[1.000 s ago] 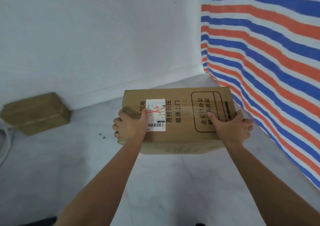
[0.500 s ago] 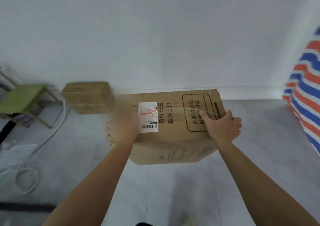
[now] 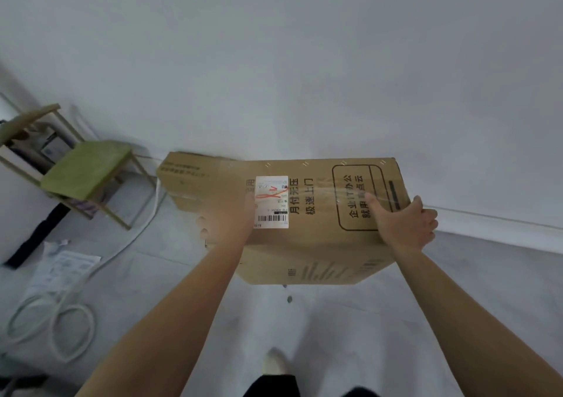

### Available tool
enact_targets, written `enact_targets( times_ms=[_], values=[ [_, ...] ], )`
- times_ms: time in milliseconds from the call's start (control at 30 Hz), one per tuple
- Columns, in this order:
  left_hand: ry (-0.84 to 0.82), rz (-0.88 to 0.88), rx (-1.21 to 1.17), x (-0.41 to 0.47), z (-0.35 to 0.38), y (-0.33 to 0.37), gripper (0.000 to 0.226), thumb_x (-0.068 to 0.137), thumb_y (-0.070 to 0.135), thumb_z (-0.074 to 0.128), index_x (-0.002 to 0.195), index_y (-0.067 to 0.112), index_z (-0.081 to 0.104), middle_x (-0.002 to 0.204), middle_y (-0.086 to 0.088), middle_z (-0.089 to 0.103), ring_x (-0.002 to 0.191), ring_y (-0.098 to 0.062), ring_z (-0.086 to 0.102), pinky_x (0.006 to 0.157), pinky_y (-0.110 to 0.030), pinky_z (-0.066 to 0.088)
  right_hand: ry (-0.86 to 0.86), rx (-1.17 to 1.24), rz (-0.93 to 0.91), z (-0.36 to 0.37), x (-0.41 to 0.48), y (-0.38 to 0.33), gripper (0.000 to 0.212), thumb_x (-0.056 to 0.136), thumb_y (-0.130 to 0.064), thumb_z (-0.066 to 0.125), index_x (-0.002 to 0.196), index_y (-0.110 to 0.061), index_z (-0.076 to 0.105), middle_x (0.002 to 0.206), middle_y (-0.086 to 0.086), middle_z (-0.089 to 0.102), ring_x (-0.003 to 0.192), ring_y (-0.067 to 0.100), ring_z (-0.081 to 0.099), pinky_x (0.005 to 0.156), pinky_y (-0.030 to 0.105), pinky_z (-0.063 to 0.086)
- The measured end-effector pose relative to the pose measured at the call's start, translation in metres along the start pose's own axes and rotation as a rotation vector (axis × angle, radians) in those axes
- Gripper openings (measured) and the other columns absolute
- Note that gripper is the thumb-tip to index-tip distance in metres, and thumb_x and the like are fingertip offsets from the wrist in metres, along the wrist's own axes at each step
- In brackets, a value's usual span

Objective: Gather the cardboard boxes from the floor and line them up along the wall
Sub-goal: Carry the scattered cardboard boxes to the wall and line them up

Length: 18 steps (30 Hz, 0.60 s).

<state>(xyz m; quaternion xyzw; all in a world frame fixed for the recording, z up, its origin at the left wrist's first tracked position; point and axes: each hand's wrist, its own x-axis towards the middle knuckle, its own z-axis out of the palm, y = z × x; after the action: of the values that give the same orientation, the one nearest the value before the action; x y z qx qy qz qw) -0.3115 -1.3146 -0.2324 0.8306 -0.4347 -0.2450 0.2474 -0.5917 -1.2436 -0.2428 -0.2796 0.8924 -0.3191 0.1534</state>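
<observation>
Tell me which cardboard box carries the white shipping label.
The box gripped by left hand and right hand; the label sits on top. The other box, behind it by the wall, shows none.

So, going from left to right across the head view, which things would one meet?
Chair → left hand → label on the box → right hand.
</observation>
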Motion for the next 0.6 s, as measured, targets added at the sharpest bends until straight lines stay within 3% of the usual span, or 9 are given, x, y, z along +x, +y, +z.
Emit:
enact_targets(
  times_ms=[333, 600],
  values=[
    [-0.172, 0.08, 0.084, 0.201, 0.111, 0.106, 0.076, 0.078, 0.061, 0.063, 0.139, 0.022, 0.039, 0.143, -0.013, 0.044, 0.135, -0.034, 0.034, 0.111, -0.053, 0.026, 0.101, -0.062, 0.176, 0.127, 0.137, -0.079, 0.112, 0.07, -0.083, 0.063, 0.147, -0.006, 0.034, 0.138, 0.022, 0.041, 0.131, 0.042, 0.038, 0.108, 0.054, 0.033],
    [-0.33, 0.027, 0.154, 0.363, 0.242, 0.121, 0.076, 0.065, 0.058, 0.058, 0.13, 0.021, 0.048, 0.123, -0.004, 0.058, 0.118, -0.03, 0.05, 0.101, -0.051, 0.044, 0.055, -0.162, 0.267, 0.288, 0.253, -0.098, 0.112, 0.066, -0.083, 0.065, 0.142, -0.005, 0.038, 0.135, 0.023, 0.042, 0.126, 0.041, 0.041, 0.107, 0.054, 0.036]
  ],
)
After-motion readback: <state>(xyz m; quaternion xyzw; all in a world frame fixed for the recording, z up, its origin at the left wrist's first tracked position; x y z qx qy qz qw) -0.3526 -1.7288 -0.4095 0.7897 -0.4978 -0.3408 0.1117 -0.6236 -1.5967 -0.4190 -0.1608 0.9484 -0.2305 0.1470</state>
